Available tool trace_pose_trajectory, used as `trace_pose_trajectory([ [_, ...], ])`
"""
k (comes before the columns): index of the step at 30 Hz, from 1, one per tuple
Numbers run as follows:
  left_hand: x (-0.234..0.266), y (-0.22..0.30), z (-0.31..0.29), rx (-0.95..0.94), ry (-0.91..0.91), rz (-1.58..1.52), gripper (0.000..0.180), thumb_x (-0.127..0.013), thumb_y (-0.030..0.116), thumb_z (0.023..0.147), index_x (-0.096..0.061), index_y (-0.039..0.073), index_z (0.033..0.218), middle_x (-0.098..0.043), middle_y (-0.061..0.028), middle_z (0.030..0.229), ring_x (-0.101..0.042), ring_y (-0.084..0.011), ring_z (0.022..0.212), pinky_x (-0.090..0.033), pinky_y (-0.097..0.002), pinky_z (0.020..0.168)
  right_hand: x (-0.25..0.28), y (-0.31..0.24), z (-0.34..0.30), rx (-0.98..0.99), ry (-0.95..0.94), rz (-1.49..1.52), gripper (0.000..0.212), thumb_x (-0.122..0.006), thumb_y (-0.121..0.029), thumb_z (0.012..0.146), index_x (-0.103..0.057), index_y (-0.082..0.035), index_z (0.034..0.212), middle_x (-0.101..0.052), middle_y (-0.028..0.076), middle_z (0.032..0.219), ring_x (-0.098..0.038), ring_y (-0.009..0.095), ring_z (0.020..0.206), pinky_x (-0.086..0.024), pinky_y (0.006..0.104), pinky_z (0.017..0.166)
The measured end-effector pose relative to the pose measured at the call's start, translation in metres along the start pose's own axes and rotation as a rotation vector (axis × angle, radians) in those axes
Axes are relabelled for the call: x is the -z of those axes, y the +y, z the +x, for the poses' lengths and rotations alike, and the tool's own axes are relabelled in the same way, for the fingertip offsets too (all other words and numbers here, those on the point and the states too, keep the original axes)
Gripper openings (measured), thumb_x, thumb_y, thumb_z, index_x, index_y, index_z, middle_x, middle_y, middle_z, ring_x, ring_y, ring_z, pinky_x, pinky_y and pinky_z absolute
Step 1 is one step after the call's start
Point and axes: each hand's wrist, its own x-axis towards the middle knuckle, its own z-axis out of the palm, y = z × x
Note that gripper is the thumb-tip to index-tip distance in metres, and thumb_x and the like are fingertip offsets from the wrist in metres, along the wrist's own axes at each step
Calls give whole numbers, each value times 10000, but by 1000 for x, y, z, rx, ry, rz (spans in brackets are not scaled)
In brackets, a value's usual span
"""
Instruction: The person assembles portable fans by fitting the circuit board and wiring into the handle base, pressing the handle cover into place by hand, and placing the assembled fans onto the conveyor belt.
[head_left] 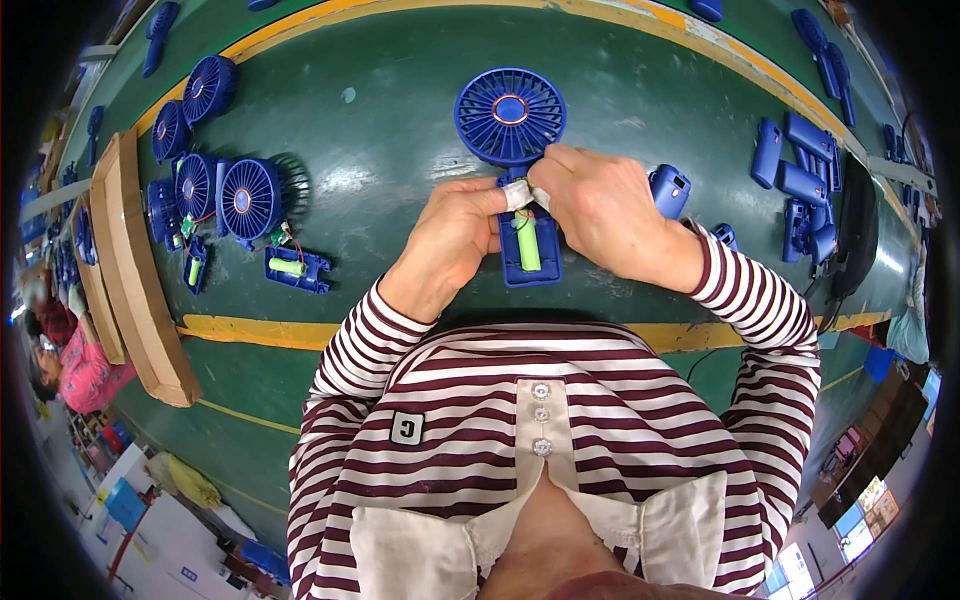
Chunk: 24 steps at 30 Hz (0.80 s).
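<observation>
A blue handheld fan lies in front of me with its round grille pointing away. Its handle is uncovered and shows a light green battery cell with thin wires beside it. My left hand pinches the neck of the fan from the left, with white tape around a fingertip. From the right, my right hand closes over the same neck, also with a taped finger. The fingertips meet just below the grille and hide what lies between them.
Several fan heads with open handles lie to the left, beside a long cardboard tray. A blue handle cover sits by my right wrist. More blue covers are piled at right, near a dark object. Yellow stripes edge the green table.
</observation>
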Motion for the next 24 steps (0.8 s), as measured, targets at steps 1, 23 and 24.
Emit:
trace_pose_trajectory([
  [1,-1,0,1,11,2,-18,175,-547,95,836,-579,-40,942,-620,-96,860,-618,-170,739,-519,-306,663,1,2,2,-20,-49,9,123,-601,-27,636,-524,-32,732,-530,105,731,-560,296,640,-447,400,495],
  [23,-11,4,4,-371,-10,31,213,-543,34,841,-557,-31,1043,-631,-127,971,-622,-174,856,-512,-271,713,-17,-15,-15,-538,233,656,614,-684,-191,683,-431,79,1173,-479,114,880,-517,205,712,-454,312,638],
  [24,-10,3,4,-369,-20,36,213,-543,34,841,-557,-31,1043,-631,-127,971,-622,-174,856,-512,-271,713,-22,-15,-13,-601,229,717,641,-686,-176,690,-408,90,1202,-500,98,854,-515,171,691,-454,292,627],
])
